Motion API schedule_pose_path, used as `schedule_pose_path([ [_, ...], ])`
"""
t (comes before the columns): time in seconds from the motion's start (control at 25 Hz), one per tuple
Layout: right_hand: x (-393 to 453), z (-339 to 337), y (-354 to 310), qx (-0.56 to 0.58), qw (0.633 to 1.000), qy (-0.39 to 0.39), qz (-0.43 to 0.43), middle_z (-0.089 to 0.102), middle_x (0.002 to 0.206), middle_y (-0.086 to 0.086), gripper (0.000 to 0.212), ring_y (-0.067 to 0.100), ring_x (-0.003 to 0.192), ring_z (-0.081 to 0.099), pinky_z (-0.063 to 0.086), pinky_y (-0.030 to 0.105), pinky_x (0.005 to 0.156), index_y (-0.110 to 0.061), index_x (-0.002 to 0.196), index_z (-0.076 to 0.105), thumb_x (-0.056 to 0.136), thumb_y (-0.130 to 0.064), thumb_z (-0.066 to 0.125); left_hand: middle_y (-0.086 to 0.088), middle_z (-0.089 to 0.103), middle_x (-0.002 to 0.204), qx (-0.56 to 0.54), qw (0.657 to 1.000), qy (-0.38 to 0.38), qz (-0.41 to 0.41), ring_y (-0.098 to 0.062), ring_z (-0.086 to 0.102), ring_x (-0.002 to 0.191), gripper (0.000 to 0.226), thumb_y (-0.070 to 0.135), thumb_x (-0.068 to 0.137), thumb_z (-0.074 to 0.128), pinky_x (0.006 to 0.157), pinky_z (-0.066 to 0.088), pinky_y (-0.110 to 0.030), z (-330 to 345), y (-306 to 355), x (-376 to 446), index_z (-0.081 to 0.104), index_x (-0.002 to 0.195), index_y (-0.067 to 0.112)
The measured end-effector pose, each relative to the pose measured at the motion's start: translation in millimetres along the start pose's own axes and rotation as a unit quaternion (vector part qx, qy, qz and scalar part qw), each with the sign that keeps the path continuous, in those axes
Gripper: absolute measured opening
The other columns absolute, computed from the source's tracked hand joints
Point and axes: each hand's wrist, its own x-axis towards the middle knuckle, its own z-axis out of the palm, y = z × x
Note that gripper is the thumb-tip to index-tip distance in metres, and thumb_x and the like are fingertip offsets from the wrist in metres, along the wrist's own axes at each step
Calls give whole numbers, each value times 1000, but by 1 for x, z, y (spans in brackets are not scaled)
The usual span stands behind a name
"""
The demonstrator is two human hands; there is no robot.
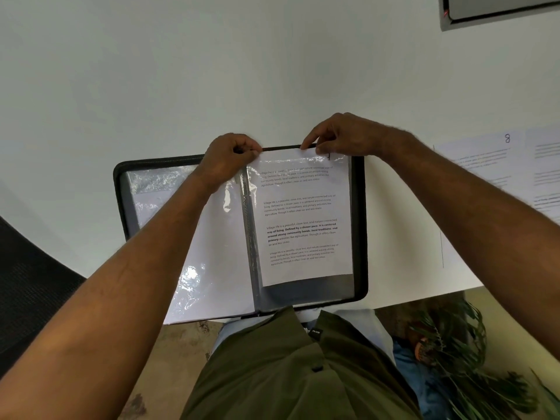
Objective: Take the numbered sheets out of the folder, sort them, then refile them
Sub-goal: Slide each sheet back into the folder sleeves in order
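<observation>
Even, soft daylight fills the scene, and the white worktop (181, 86) looks slightly grey. Glare streaks the plastic sleeves (188, 280) just below and left of the grip. Wide-angle distortion bends the edges, blurring the loose sheets (497, 165) far right.

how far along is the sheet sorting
Done: at least two printed sheets lie out on the table, one marked 8. In hand: both the left hand and right hand pinch the top of a sheet partly out of its sleeve in the open folder. Whether it is going out or in is unclear. Left: sorting or refiling.
</observation>
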Motion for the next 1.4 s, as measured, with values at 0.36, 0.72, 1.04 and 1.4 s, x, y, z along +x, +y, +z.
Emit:
schedule_pose_path([
  [0.36,-2,19,-4,-52,997,-46,25,71,104,-17,23,7,99,62,43,23,84,-35,108,78,97,-37,58,10,64,100,154,988,-14,9,-23,58,111,17,62,68,70,97,49,-57,8,-6,6,70,83,56],
  [0.72,-6,41,-2,-152,988,-13,33,67,87,-5,42,18,101,49,29,39,95,-27,91,77,88,-63,56,3,54,113,207,978,27,15,-23,45,119,13,39,86,79,97,29,-40,15,-5,1,72,96,37],
  [1.04,-40,70,-2,-76,974,211,-22,54,136,0,11,25,128,40,39,44,105,-27,96,78,87,-33,77,-4,48,135,336,940,40,29,-29,42,128,43,34,87,74,104,28,-45,28,4,-27,60,128,32],
  [1.4,-109,151,-3,254,888,375,80,56,130,1,79,14,108,63,54,23,84,-27,145,35,83,-13,82,-26,37,155,421,899,65,100,-45,43,134,72,13,84,66,98,47,-58,78,-48,-127,39,151,7],
])
